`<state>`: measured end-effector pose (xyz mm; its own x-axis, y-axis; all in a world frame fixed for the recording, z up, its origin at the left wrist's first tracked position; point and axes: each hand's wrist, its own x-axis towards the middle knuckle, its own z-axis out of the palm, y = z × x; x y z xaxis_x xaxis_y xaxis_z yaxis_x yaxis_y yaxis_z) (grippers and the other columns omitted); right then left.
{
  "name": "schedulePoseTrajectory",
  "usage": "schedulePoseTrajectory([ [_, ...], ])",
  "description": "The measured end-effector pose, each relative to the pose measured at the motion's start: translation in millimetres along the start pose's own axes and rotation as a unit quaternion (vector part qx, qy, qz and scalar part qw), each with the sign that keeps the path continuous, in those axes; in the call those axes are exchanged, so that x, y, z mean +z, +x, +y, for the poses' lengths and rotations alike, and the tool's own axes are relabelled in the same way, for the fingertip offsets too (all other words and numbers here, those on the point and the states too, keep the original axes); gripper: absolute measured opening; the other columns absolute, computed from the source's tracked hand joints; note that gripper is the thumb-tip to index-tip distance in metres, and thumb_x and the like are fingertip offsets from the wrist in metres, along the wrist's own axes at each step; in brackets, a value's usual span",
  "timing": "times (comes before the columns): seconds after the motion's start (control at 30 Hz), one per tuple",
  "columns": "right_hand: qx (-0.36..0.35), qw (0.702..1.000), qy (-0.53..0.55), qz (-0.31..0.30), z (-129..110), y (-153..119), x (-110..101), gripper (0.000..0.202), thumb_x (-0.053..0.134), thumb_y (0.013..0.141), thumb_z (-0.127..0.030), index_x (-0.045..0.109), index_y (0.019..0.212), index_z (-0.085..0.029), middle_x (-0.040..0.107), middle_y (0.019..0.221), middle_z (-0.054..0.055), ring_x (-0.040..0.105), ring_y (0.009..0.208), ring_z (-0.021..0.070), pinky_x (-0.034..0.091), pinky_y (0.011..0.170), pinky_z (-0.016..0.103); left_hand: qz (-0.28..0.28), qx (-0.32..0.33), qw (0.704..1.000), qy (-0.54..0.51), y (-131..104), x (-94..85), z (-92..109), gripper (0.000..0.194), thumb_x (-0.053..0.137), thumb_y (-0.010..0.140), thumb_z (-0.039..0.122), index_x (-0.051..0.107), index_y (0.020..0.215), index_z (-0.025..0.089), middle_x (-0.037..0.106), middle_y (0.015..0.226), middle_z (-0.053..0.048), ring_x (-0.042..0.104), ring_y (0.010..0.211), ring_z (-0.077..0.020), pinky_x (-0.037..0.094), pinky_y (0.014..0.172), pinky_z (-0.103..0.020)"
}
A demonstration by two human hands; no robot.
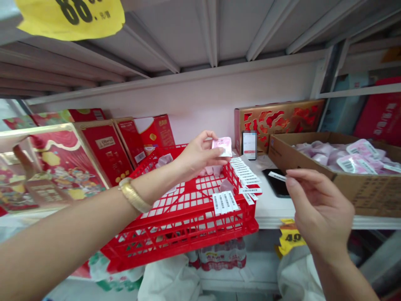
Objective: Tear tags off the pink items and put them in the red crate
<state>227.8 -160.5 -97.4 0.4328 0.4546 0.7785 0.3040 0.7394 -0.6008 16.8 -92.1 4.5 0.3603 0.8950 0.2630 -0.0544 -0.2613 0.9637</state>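
My left hand (203,152) pinches a small pink and white pack (222,146) above the red plastic basket (188,221). My right hand (316,205) holds a narrow white barcode label (277,176) between thumb and forefinger, over a dark phone-like slab (277,184). Several barcode strips (244,169) hang along the basket's right rim, and more labels (224,202) stick to its front right corner. A few pale pink packs (213,170) lie inside the basket. On the right, a cardboard box (363,194) holds many pink packs, some with barcode labels on top.
A phone (249,145) with a lit screen stands against a gold and red box (282,119). Red gift boxes (106,150) line the left side. The upper shelf (188,33) hangs overhead, and bottled drinks (222,254) sit below the basket.
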Motion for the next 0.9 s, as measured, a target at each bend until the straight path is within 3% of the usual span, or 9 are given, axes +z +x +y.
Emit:
schedulePoseTrajectory([
  [0.17,0.024,0.998,0.053,-0.035,-17,25,16,0.012,0.069,0.081,-0.024,0.069,0.093,-0.024,0.068,0.087,0.002,0.064,0.077,0.0142,0.053,0.071,0.027,-0.036,0.023,0.995,0.092,-16,15.6,-2,0.035,0.071,0.070,0.013,0.061,0.103,0.016,0.068,0.091,-0.002,0.065,0.075,-0.0121,0.056,0.068,-0.026],
  [0.43,0.105,0.973,0.132,-0.156,-14,33,44,0.021,0.073,0.077,-0.031,0.066,0.093,-0.021,0.068,0.079,0.002,0.065,0.070,0.0132,0.056,0.066,0.027,-0.050,0.057,0.982,0.173,-22,17.6,-5,0.035,0.069,0.070,0.019,0.068,0.105,0.013,0.071,0.096,-0.007,0.066,0.080,-0.0145,0.055,0.073,-0.028],
  [0.9,0.090,0.979,0.121,-0.139,-17,32,54,0.026,0.076,0.073,-0.031,0.064,0.094,-0.020,0.069,0.078,0.002,0.066,0.069,0.0137,0.057,0.065,0.028,-0.036,0.073,0.985,0.154,-26,16.4,-6,0.023,0.069,0.074,0.023,0.073,0.095,0.016,0.071,0.098,-0.007,0.067,0.089,-0.0178,0.057,0.074,-0.029],
])
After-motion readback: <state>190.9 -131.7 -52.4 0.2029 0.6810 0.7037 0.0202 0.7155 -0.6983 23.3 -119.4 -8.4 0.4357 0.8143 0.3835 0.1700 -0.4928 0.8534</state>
